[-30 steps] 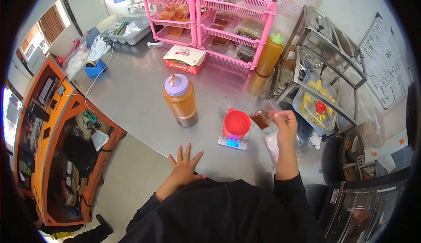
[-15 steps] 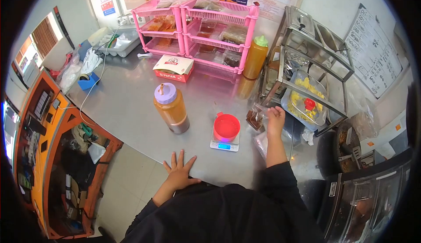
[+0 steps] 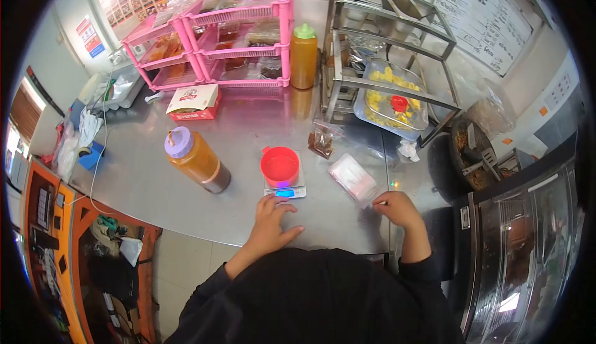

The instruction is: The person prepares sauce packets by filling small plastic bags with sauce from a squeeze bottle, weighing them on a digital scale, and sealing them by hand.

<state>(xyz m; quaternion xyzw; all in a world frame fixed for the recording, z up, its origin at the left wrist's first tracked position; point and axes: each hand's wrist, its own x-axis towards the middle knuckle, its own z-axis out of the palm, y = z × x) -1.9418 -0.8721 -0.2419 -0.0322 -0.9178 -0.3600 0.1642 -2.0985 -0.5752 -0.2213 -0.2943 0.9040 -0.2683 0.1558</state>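
A steel table (image 3: 248,123) is seen from above, its shiny top crossed by a seam on the right. A small scale (image 3: 298,192) with a lit blue display is placed near the front edge, and a red cup (image 3: 279,167) is set on it. The left hand (image 3: 268,223) is held just in front of the scale, palm down, with fingers loosely spread and nothing gripped. To the right of the scale, a stack of plastic bags (image 3: 354,177) is laid flat on the steel. Its near corner is met by the fingertips of the right hand (image 3: 397,209), which are pressed together there; whether any plastic is pinched cannot be told. Behind the stack, a small packet of brown sauce (image 3: 321,144) is left lying on the table.

To the left, an orange sauce bottle (image 3: 197,161) with a purple lid is stood well apart from the cup. The back is lined with a red and white box (image 3: 194,102), a pink rack (image 3: 248,52) filled with packets, and a yellow bottle (image 3: 303,58) capped in green. On the right, a tray of yellow food (image 3: 390,78) is kept in a metal stand (image 3: 335,74). The wall is hung with posters (image 3: 127,9) and a written whiteboard (image 3: 481,18). At the far left, an orange cabinet (image 3: 38,185) is seen beside a pale tiled floor (image 3: 183,269).
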